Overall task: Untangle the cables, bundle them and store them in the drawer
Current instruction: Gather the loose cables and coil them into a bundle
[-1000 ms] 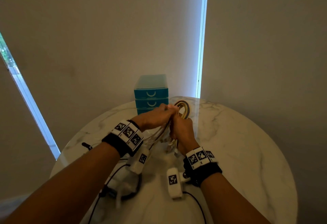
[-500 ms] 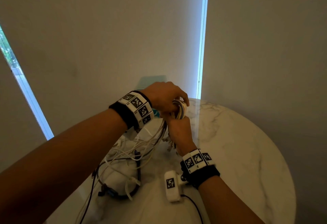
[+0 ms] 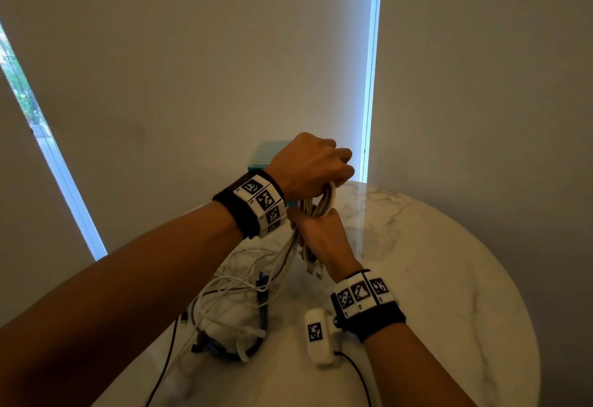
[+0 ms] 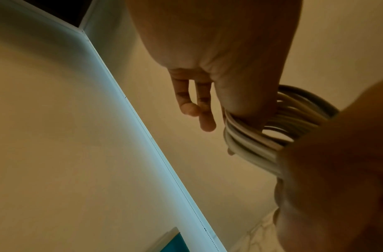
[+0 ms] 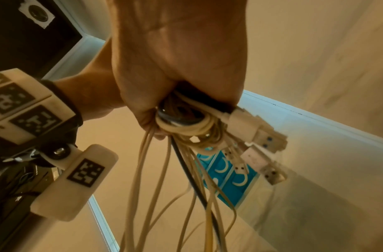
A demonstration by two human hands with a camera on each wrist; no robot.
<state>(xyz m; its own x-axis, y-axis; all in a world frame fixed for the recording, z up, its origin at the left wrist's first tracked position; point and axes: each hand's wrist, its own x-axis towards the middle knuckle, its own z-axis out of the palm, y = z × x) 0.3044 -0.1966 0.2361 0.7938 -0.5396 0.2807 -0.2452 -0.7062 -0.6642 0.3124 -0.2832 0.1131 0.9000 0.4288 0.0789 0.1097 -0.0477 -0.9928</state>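
Observation:
Over the marble table (image 3: 433, 262) I hold a bundle of white and beige cables (image 3: 324, 201), with one dark strand. My left hand (image 3: 333, 178) curls over the top of its loop (image 4: 250, 136) from above. My right hand (image 3: 308, 223) grips the bundle just below, fist closed round the coil (image 5: 186, 122). White USB plugs (image 5: 261, 134) stick out of the fist. Loose strands trail down to a tangle of white and black cables (image 3: 237, 304) on the table. The teal drawer unit (image 3: 269, 153) stands behind, mostly hidden by my left hand; its drawer fronts (image 5: 227, 172) look closed.
A white tagged camera module (image 3: 317, 336) hangs from my right wrist over the table, a black lead running from it. Closed blinds (image 3: 224, 69) with bright gaps stand behind the round table. Bare marble lies to the right.
My left hand has risen from beside the right hand and come over the top of the cable loop, now covering the drawer unit. The right hand has kept its grip and barely moved.

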